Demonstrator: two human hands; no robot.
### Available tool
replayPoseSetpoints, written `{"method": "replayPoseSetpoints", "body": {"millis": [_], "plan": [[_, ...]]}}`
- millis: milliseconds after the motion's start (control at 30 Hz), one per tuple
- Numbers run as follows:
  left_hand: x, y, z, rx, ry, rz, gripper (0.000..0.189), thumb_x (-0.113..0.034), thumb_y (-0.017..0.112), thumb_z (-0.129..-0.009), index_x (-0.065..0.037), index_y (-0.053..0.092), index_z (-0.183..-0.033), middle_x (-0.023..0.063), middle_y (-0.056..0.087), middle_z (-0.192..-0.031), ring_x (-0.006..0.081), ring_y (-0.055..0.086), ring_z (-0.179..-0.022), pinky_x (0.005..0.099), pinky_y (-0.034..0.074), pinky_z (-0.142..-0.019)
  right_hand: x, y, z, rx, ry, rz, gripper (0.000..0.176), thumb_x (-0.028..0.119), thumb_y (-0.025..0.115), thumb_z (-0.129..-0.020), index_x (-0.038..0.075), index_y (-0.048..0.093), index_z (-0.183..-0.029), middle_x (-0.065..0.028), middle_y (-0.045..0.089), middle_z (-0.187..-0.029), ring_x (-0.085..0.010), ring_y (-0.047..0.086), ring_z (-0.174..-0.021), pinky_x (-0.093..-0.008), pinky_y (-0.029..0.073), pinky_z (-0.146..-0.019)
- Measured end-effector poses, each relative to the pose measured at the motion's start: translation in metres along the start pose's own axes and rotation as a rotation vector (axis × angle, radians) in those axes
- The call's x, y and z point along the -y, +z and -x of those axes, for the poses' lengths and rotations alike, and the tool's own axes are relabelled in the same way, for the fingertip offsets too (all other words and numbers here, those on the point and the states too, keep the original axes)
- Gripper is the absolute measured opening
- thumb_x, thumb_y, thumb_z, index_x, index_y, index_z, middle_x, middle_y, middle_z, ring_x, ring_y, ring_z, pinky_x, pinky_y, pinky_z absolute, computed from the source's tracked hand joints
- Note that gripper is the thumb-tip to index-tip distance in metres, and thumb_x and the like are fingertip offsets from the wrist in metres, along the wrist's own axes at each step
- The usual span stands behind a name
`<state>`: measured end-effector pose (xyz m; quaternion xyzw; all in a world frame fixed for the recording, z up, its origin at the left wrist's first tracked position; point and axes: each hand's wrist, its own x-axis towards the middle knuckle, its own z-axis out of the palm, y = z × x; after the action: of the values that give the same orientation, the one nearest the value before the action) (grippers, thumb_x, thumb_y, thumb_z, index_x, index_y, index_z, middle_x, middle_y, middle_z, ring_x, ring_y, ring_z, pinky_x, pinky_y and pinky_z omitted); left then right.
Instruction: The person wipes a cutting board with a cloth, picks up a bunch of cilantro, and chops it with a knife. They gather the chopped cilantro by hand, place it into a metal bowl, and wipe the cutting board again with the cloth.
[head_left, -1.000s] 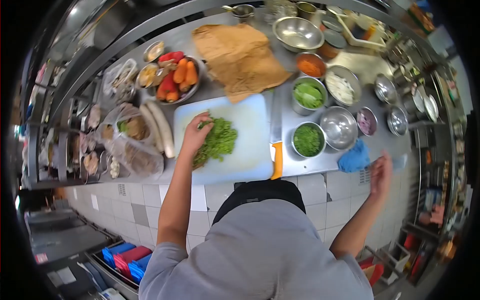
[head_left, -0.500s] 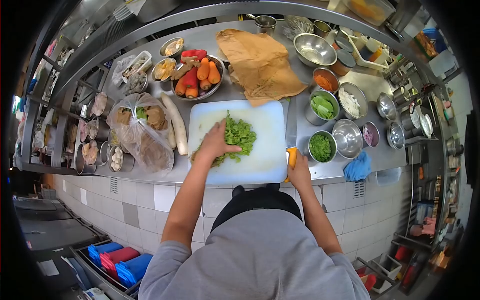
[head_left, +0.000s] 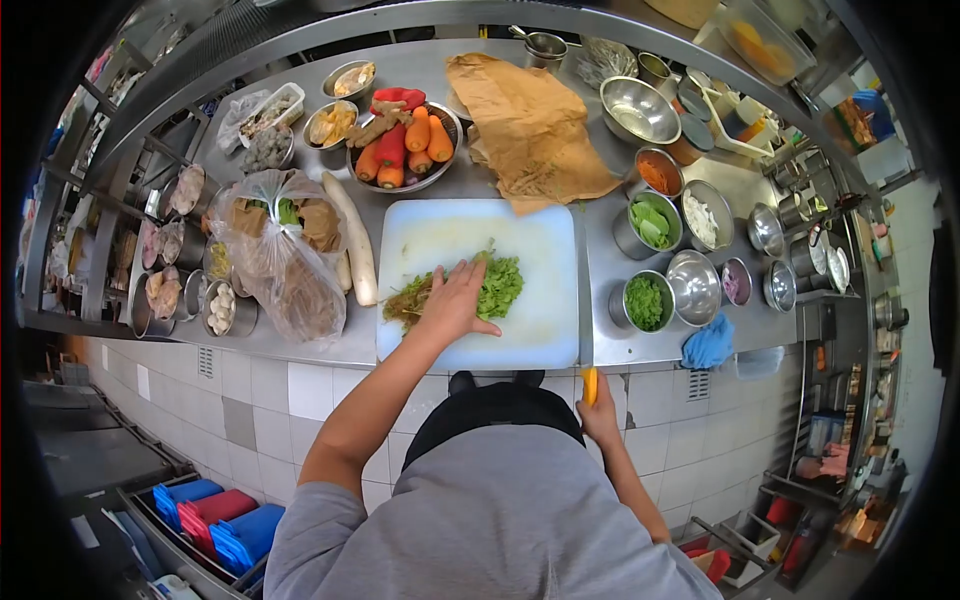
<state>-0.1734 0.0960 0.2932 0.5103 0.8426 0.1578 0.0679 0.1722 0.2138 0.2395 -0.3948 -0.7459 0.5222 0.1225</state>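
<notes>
My left hand (head_left: 456,302) lies over a bunch of leafy green herbs (head_left: 500,287), palm down with fingers stretched and thumb out. Brownish stems or roots (head_left: 408,303) poke out to the left of it. The bunch rests on a white cutting board (head_left: 420,225). Just off the board's front right corner, my right hand (head_left: 600,412) is closed round the yellow handle of a knife (head_left: 590,385). Its blade, seen nearly edge-on, points away along the board's right edge and is hard to make out.
White radishes (head_left: 352,240) and a plastic bag (head_left: 285,265) of produce lie left. Behind stand a bowl of carrots (head_left: 420,133) and brown paper (head_left: 530,130). To the right are metal containers, one with chopped greens (head_left: 645,302), an unfilled bowl (head_left: 695,287) and a blue cloth (head_left: 708,342).
My left hand has moved right, further over the herbs, with the stems now showing at its left. My right hand has drawn back toward my body with the knife, off the table edge.
</notes>
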Motion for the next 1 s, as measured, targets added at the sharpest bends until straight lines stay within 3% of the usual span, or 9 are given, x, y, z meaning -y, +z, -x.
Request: {"method": "replayPoseSetpoints", "body": {"millis": [100,233,333,433,733,933,1000], "plan": [[-0.001,0.004,-0.010,0.059,0.017,0.003,0.097,-0.033,0.089,-0.065,-0.006,0.041,-0.145,0.0198,0.051,-0.142,0.0329,0.046,-0.134,0.0484,0.036,-0.107,0.019,-0.004,0.015,0.102,0.110,0.124,0.045,0.014,0.060,-0.090,0.005,0.045,-0.131,-0.0211,0.066,-0.101,-0.0367,0.067,-0.092,-0.0433,0.052,-0.081],[-0.003,0.006,-0.021,0.109,0.043,0.084,0.087,-0.031,0.088,-0.067,-0.008,0.047,-0.139,0.0162,0.052,-0.142,0.0312,0.048,-0.131,0.0468,0.037,-0.106,0.085,0.000,-0.007,0.133,0.002,0.276,0.043,0.019,0.060,-0.094,0.006,0.045,-0.131,-0.0301,0.065,-0.102,-0.0493,0.064,-0.092,-0.0523,0.051,-0.077],[-0.004,0.004,-0.021,0.132,0.040,0.105,0.081,-0.029,0.087,-0.068,-0.008,0.049,-0.136,0.0137,0.054,-0.139,0.0307,0.051,-0.127,0.0444,0.039,-0.103,0.124,0.004,-0.026,0.189,-0.062,0.383,0.043,0.022,0.059,-0.095,0.006,0.045,-0.132,-0.0288,0.066,-0.104,-0.0478,0.064,-0.093,-0.0529,0.051,-0.078],[0.002,0.018,-0.020,0.034,0.086,0.049,0.074,-0.029,0.086,-0.069,-0.007,0.053,-0.131,0.0132,0.055,-0.137,0.0308,0.053,-0.124,0.0426,0.041,-0.099,0.129,0.008,-0.029,0.204,-0.115,0.434,0.042,0.023,0.059,-0.096,0.007,0.045,-0.133,-0.0278,0.066,-0.105,-0.0468,0.065,-0.095,-0.0532,0.052,-0.080],[-0.002,0.015,-0.026,0.089,0.125,-0.029,0.049,-0.019,0.080,-0.072,-0.006,0.059,-0.114,0.0099,0.058,-0.116,0.0289,0.054,-0.112,0.0433,0.043,-0.090,0.117,0.018,-0.026,0.306,0.037,0.645,0.040,0.023,0.056,-0.096,0.005,0.045,-0.130,-0.0272,0.066,-0.101,-0.0451,0.066,-0.093,-0.0530,0.053,-0.080],[0.000,0.024,-0.027,0.063,0.138,-0.068,0.048,-0.009,0.076,-0.066,-0.006,0.059,-0.111,0.0091,0.057,-0.114,0.0287,0.055,-0.109,0.0430,0.044,-0.089,0.122,0.034,-0.048,0.405,0.076,0.666,0.034,0.021,0.053,-0.096,0.002,0.045,-0.123,-0.0269,0.067,-0.099,-0.0461,0.066,-0.091,-0.0550,0.052,-0.078],[-0.002,0.019,-0.026,0.085,0.131,-0.063,0.050,-0.009,0.077,-0.067,-0.006,0.058,-0.113,0.0095,0.058,-0.115,0.0284,0.055,-0.110,0.0430,0.044,-0.088,0.110,0.053,-0.069,0.348,-0.037,0.627,0.032,0.020,0.052,-0.096,0.001,0.045,-0.121,-0.0270,0.067,-0.098,-0.0464,0.065,-0.091,-0.0551,0.052,-0.078]]}}
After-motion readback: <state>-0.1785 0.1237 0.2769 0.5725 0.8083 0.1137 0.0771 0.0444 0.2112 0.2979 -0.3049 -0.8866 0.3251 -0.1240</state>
